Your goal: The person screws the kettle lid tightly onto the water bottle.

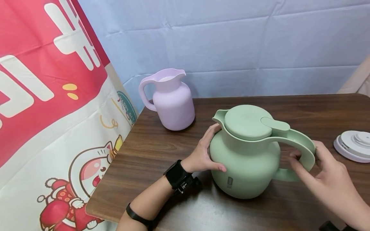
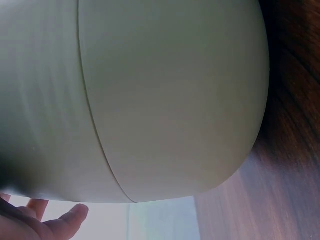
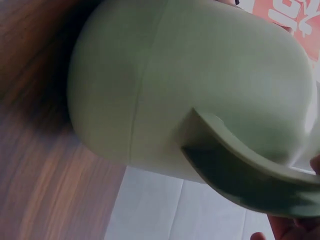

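A pale green vacuum jug (image 1: 245,160) with a round lid (image 1: 248,122) stands upright on the brown table. My left hand (image 1: 202,155) holds its rounded body from the left, thumb across the front and fingers along the far side. In the left wrist view, fingertips (image 2: 75,217) show by the jug's far edge. My right hand (image 1: 330,173) grips the curved handle (image 1: 307,149) on the right, thumb in front and fingers behind it. The right wrist view shows the handle (image 3: 250,172) up close, with that hand mostly cut off at the corner.
A lilac jug (image 1: 174,106) with its top uncovered stands at the back left of the table (image 1: 162,150). A white and lilac round lid (image 1: 354,146) lies near the right edge. A pale blue cloth (image 1: 231,48) hangs behind, and a printed red and white cloth (image 1: 57,128) at left.
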Motion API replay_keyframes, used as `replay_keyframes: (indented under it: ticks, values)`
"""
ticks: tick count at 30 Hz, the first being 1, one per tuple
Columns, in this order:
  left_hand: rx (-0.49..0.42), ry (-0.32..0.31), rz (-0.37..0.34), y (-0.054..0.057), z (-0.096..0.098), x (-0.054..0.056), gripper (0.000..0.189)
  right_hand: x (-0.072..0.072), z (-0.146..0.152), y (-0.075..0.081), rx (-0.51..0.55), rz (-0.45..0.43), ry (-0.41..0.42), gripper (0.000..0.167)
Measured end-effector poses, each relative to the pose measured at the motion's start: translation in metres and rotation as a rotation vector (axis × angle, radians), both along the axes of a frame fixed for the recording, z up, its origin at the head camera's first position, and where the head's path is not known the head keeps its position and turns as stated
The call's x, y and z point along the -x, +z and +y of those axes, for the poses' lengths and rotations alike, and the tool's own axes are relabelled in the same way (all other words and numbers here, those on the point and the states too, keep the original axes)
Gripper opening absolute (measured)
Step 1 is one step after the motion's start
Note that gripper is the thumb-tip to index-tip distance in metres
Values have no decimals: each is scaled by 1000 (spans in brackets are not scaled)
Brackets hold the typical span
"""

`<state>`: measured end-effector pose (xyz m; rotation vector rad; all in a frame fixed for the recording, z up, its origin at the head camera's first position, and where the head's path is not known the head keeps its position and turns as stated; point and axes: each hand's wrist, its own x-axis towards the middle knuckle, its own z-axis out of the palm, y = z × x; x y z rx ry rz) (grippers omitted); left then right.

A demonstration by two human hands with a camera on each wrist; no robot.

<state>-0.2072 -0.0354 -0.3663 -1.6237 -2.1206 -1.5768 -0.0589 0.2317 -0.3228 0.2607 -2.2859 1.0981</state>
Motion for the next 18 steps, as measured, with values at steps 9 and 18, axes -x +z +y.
replay_keyframes:
  ticks: [9, 18]
  values:
    - [-1, -3, 13, 2, 1, 0, 120, 1, -11, -17, 18, 246, 158, 84]
    - [-26, 0, 16, 0, 2, 0, 115, 4, -32, -20, -62, 543, 38, 81]
